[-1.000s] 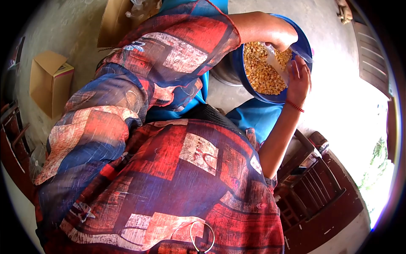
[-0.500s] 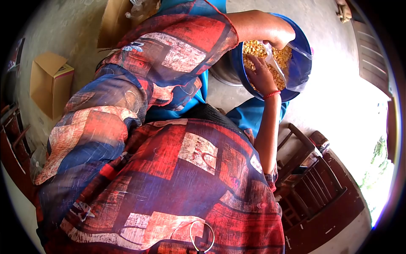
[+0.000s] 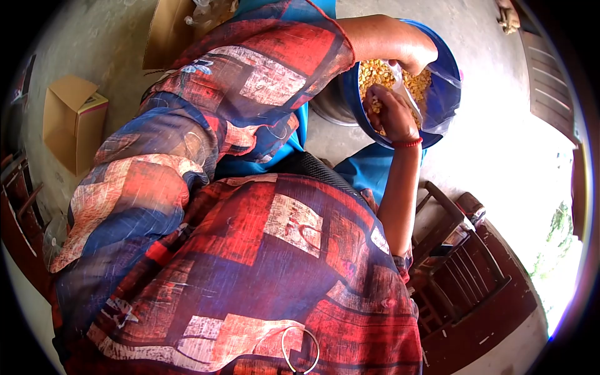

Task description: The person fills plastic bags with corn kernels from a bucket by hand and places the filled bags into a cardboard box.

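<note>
A blue bucket [image 3: 445, 53] at the upper right holds yellow corn kernels [image 3: 373, 72] and a clear plastic bag [image 3: 443, 103]. From the left, my left hand [image 3: 417, 57] reaches over the far rim and grips the bag's edge; its fingers are mostly hidden. My right hand [image 3: 394, 112], with a red band at the wrist, is over the near part of the bucket. Its fingers are curled around some kernels, just above the others. The whitish bag edge runs between the kernels, beside my right hand.
An open cardboard box [image 3: 60, 125] stands on the floor at the left, and another box [image 3: 167, 34] is at the top. Wooden chair-like furniture [image 3: 462, 262] lies at the lower right. A round metal object [image 3: 334, 103] sits beside the bucket. My knees in blue are near the bucket.
My right hand has moved left from the bag at the bucket's right side, down to the kernels, and its fingers have closed around some. My left hand has stayed nearly in place.
</note>
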A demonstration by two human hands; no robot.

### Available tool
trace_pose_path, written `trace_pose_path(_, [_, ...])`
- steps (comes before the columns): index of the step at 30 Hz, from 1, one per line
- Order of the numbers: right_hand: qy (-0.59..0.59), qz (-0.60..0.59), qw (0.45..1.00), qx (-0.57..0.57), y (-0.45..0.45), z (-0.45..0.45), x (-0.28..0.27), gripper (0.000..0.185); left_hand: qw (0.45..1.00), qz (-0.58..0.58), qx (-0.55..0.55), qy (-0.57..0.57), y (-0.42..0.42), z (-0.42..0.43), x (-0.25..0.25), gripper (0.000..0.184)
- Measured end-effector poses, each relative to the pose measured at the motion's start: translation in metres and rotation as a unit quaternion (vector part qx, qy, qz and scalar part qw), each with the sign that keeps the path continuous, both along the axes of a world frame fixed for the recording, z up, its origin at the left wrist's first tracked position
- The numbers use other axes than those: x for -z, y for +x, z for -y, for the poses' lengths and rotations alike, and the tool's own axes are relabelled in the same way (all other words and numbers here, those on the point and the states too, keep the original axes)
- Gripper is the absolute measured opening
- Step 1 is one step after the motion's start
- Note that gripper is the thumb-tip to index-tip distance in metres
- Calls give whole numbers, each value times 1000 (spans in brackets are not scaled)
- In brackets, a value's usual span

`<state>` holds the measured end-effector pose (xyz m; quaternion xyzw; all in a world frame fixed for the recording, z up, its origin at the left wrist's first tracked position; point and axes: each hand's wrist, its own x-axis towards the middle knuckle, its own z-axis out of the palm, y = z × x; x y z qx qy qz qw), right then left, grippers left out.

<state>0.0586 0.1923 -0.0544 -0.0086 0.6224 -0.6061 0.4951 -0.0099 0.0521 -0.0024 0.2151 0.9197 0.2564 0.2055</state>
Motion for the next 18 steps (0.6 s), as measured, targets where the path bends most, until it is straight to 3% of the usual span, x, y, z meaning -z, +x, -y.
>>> trace_pose_path(4, [6,17,999,50,2,2,1,28,1000,12,-3,-5,0,-1,-3,16])
trace_pose_path(8, [7,-20,999,26,-1,-5,12,25,1000,9,0,-9,1,3,0,16])
trace_pose_path(12, [-46,-26,993,102,1,-10,-6,19,1000,4,4,-10,-1,-1,0,16])
trace_pose_path(15, [-159,-24,964,212,-4,-21,-18,18,1000,7,8,-11,-2,0,0,16])
trace_pose_path(18, [-197,-72,922,326,-20,-33,-24,21,1000,10,11,-14,-2,-3,1,16])
